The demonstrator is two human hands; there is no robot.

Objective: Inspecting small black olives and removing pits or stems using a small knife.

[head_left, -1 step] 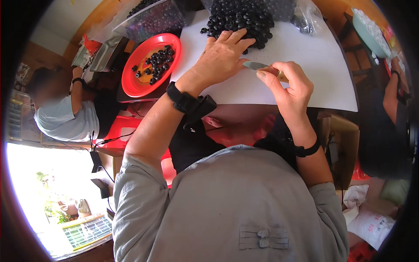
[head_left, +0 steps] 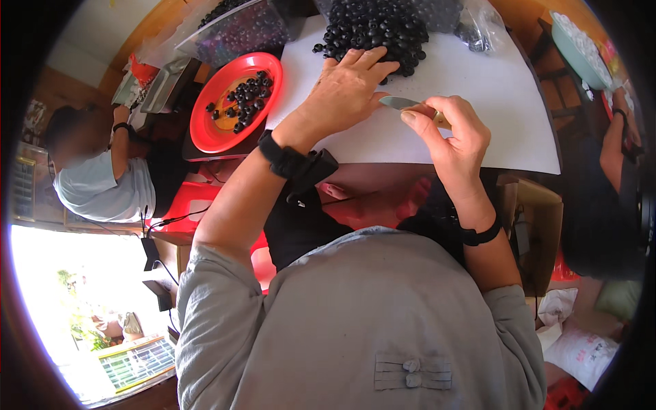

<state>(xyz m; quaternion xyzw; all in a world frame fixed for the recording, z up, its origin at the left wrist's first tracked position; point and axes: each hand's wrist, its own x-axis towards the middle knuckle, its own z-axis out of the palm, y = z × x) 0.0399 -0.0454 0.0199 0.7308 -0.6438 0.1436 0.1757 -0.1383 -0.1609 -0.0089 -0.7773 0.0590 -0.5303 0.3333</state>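
Right hand [head_left: 452, 131] clenched around small knife [head_left: 404, 104], blade pointing left toward left hand [head_left: 347, 92]. Left hand released, fingers spread flat, fingertips touching pile of dark round fruits [head_left: 374, 27] on white sheet [head_left: 478, 89] covering counter. Left of sheet, red plate [head_left: 208, 133] holding a few more dark fruits. Farther left, seated person in pale shirt [head_left: 102, 184].

Nothing has changed, left hand [head_left: 348, 92] as before on dark berries [head_left: 376, 27], right hand [head_left: 451, 133] holding knife [head_left: 403, 103]
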